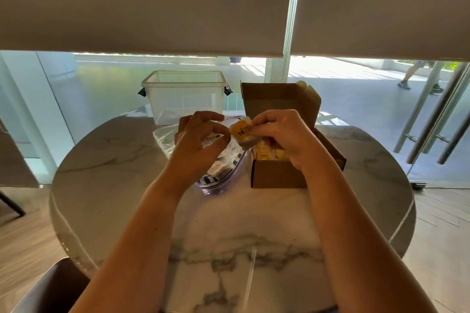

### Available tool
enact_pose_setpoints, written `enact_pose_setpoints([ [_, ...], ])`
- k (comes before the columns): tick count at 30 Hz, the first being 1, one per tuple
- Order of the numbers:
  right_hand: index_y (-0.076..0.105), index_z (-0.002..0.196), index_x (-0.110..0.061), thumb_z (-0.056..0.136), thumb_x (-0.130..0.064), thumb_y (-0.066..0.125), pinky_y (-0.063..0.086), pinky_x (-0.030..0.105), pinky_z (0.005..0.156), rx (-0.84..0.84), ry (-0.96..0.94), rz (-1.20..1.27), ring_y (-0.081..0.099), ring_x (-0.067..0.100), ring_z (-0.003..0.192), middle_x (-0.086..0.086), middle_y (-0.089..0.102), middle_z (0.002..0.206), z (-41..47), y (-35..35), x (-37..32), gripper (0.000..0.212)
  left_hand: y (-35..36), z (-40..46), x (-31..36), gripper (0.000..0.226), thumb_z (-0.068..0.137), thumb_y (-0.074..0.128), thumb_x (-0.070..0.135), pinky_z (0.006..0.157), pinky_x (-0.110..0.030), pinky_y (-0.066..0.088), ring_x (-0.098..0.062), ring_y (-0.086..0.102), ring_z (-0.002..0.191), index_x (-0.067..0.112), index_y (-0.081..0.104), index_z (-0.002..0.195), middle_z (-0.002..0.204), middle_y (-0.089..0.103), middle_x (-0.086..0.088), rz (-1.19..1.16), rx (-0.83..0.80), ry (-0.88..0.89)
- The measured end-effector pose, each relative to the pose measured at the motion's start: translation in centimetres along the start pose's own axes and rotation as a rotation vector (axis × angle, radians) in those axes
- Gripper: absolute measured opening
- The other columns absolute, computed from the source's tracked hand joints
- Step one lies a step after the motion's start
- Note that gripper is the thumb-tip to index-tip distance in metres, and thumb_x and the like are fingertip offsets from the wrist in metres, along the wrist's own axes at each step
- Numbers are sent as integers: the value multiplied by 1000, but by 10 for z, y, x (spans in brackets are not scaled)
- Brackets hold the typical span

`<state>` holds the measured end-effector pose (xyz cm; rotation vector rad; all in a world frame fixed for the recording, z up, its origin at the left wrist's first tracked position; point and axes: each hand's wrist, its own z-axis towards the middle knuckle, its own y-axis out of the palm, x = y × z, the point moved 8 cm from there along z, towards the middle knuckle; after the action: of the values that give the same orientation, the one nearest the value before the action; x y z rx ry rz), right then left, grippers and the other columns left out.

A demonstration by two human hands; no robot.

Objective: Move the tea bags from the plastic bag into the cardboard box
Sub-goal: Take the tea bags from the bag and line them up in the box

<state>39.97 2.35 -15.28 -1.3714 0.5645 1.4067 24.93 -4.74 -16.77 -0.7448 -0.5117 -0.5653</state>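
My right hand [279, 134] pinches a yellow-tagged tea bag [241, 132] above the left edge of the open cardboard box [277, 173]. Several yellow tea bags [269, 154] lie inside the box. My left hand [201, 140] hovers over the clear plastic bag [223, 160], its fingers curled with thumb and forefinger close together; nothing visible sits between them. The plastic bag lies flat on the marble table [229, 223], just left of the box, with white and blue contents showing through it.
A clear plastic tub [184, 96] stands at the table's far edge behind the bag. The box lid [279, 96] stands upright at the back. A dark chair [50, 287] sits at the lower left. Glass walls and metal rails lie beyond the table.
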Motion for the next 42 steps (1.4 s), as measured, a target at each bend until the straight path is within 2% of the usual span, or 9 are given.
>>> enact_pose_setpoints([
  [9,67,93,-3,89,-16,62,40,9,48,548,59,-251,52,7,55,7,61,73,5,-109,40,15,0,2,-2,27,87,56,1,84,5,19,1,30,107,20,71,98,115,49,14,64,-10,-2],
  [15,63,65,-3,74,6,62,34,21,50,271,240,-692,50,19,56,8,54,61,19,-94,65,13,0,1,-2,34,85,53,-5,89,-5,25,-3,33,112,22,71,98,114,50,14,36,-19,-23],
  [22,63,85,-1,91,-16,57,42,23,48,240,284,-647,60,17,51,13,63,67,34,-83,81,17,-1,2,-4,40,87,45,-11,85,-9,42,-11,45,115,16,71,98,115,50,7,-36,-24,-36],
  [25,64,91,-2,87,-12,61,53,35,71,329,178,-723,65,27,77,17,66,88,35,-89,74,11,-3,1,-2,40,87,44,-13,82,-8,46,-11,49,112,13,72,99,113,51,4,-80,-14,-35],
  [28,62,92,-9,83,-9,67,42,22,72,405,-57,-668,56,16,87,6,61,93,25,-82,41,10,-5,2,-3,39,87,44,-11,93,-22,47,-11,50,113,13,72,99,111,52,7,-55,-4,-19],
  [32,62,89,-22,82,-18,70,49,12,56,37,-205,-384,61,5,69,-10,62,82,3,-13,-4,11,-6,1,-1,38,88,43,-12,88,-15,48,-11,51,111,10,72,98,111,52,5,-86,6,-15],
  [35,66,102,-18,86,-15,65,49,11,60,-415,-186,-517,59,-1,57,-9,66,86,-17,58,-4,16,-8,0,0,37,87,43,-13,88,-12,45,-12,50,110,9,71,98,109,52,5,-78,21,7],
  [39,59,122,-9,86,-1,56,41,25,89,-499,-232,-846,54,15,106,8,55,124,-18,110,14,37,-8,1,-1,36,86,45,-12,95,-22,44,-14,52,111,10,72,98,109,55,3,-74,33,23],
  [42,55,125,-3,90,-2,49,42,31,91,-528,-192,-1063,52,28,116,15,52,127,-11,128,25,35,-7,2,-5,38,86,43,-12,94,-21,46,-13,53,110,10,72,98,110,55,2,-92,27,2],
])
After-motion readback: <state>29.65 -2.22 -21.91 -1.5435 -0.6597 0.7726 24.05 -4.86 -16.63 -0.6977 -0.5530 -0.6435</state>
